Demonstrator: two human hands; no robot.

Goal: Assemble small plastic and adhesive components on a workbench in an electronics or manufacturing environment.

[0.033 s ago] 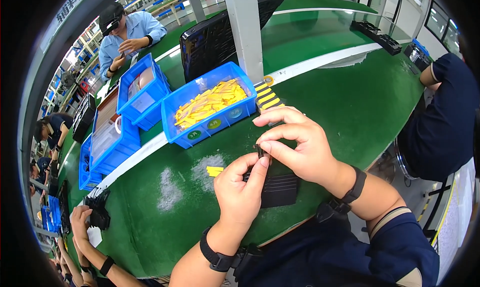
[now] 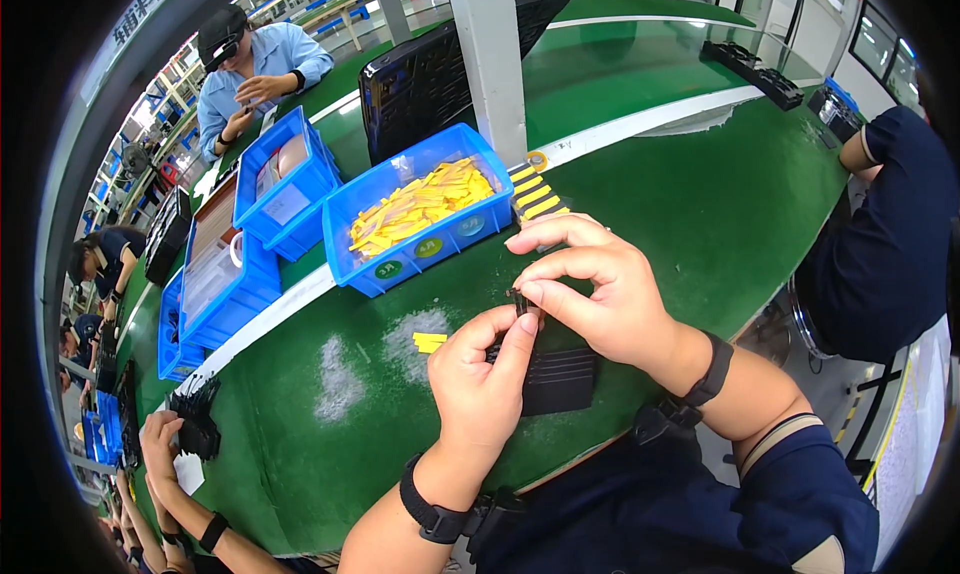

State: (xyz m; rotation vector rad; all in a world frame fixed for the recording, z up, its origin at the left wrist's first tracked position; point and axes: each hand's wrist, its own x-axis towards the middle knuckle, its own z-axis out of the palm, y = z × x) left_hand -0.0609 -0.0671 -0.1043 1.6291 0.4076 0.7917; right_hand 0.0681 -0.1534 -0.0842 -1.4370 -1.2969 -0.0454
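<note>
We record the small black part (image 2: pixel 522 301) between the two hands, above the green bench (image 2: pixel 270 424). Left grip: the thumb and forefinger of the left hand (image 2: pixel 474 376) pinch the part. Right grip: the thumb and forefinger of the right hand (image 2: pixel 612 292) pinch its upper end.

Visibility: the fingers cover most of the part, so we cannot make out its full shape or whether it is one piece or several. Left of the right hand's wrist, a flat black ribbed piece (image 2: pixel 560 384) lies on the bench, its upper left portion hidden by the left hand. A black-and-yellow striped piece (image 2: pixel 537 194) is partly covered by the right hand's fingers. Yellow strips (image 2: pixel 430 342) lie just beside the left hand, next to pale shavings (image 2: pixel 338 382) too fine for us to identify. The blue bin (image 2: pixel 345 267) beyond holds a heap of yellow pieces (image 2: pixel 425 206), overlapping too much to count. At the right, a seated person (image 2: pixel 895 239) is cut off by the dark lens border.

Comparison: we find both hands, the part and the bin placed as in the earlier frame; we can discern no clear shift.
</note>
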